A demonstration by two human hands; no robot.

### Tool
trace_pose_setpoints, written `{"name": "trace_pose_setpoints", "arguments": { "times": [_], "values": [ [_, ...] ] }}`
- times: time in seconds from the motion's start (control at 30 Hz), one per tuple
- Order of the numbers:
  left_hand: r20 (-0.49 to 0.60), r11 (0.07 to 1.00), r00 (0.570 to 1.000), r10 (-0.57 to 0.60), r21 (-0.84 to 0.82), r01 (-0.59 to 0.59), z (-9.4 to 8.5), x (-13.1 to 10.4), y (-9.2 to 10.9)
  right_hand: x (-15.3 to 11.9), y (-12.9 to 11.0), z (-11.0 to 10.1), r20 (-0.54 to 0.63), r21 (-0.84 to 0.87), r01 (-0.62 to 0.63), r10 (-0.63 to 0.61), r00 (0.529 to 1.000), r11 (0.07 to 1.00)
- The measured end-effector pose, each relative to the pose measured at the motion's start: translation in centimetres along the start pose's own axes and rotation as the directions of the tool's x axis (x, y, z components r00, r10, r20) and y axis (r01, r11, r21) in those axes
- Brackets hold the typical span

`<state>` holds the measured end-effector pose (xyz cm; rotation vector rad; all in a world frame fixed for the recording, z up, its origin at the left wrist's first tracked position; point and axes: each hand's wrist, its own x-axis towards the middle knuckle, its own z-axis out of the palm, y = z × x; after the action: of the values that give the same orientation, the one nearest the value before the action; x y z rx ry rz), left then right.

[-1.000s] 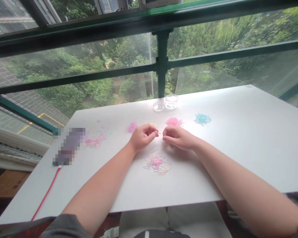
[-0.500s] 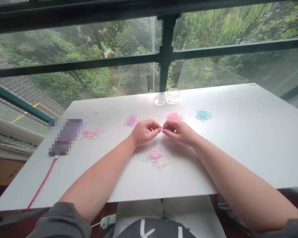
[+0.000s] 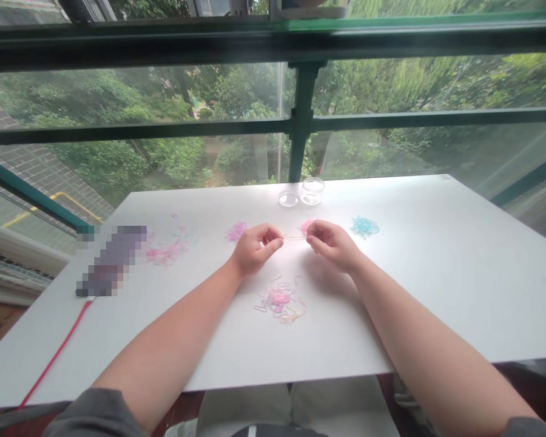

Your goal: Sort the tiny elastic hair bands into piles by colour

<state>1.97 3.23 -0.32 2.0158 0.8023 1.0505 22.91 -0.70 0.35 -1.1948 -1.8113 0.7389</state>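
A thin, pale rubber band (image 3: 295, 238) is stretched sideways between my two hands above the white table. One end is pinched between the thumb and fingers of my left hand (image 3: 257, 249); my right hand (image 3: 334, 246) pinches the other. Just in front of them lies a loose pile of mixed rubber bands (image 3: 279, 298), mostly pink. Behind my left hand is a purple pile (image 3: 235, 231). A pink pile (image 3: 306, 227) is partly covered by my right hand, and a blue pile (image 3: 364, 226) sits beyond it to the right.
At the table's (image 3: 437, 291) far edge stand a clear round jar (image 3: 312, 192) and a flat clear lid (image 3: 288, 199). Scattered mixed bands (image 3: 167, 250) lie on the left, near a pixelated dark object (image 3: 113, 258) with a red cable (image 3: 57, 352). Windows rise behind.
My hands have moved apart from nearly touching, and the band now shows drawn out between them. The view has tilted up slightly. The yellowish pile no longer shows behind my hands.
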Motion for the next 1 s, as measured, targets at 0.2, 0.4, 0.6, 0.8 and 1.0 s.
{"name": "trace_pose_setpoints", "arguments": {
  "times": [0.2, 0.4, 0.6, 0.8, 1.0],
  "values": [
    [0.09, 0.995, 0.996, 0.01, 0.1, -0.019, 0.2, -0.3, 0.2, -0.4, 0.1, 1.9, 0.105, 0.035, -0.05, 0.046, 0.993, 0.998],
    [0.124, 0.99, 0.992, -0.018, 0.141, 0.0, 0.2, -0.3, 0.4, -0.4, 0.0, 2.1, 0.106, 0.074, -0.124, 0.115, 0.988, 0.99],
    [0.122, 0.989, 0.992, -0.007, 0.144, -0.011, 0.2, -0.2, 0.3, -0.3, 0.4, 1.9, 0.119, 0.118, -0.103, 0.088, 0.989, 0.988],
    [0.139, 0.991, 0.99, -0.011, 0.131, -0.007, 0.3, -0.2, 0.1, -0.4, 0.2, 1.9, 0.149, 0.128, -0.116, 0.097, 0.984, 0.985],
    [0.152, 0.995, 0.988, -0.008, 0.103, -0.008, 0.5, -0.2, 0.2, -0.5, 0.1, 1.8, 0.185, 0.125, -0.093, 0.069, 0.98, 0.988]
  ]
}}
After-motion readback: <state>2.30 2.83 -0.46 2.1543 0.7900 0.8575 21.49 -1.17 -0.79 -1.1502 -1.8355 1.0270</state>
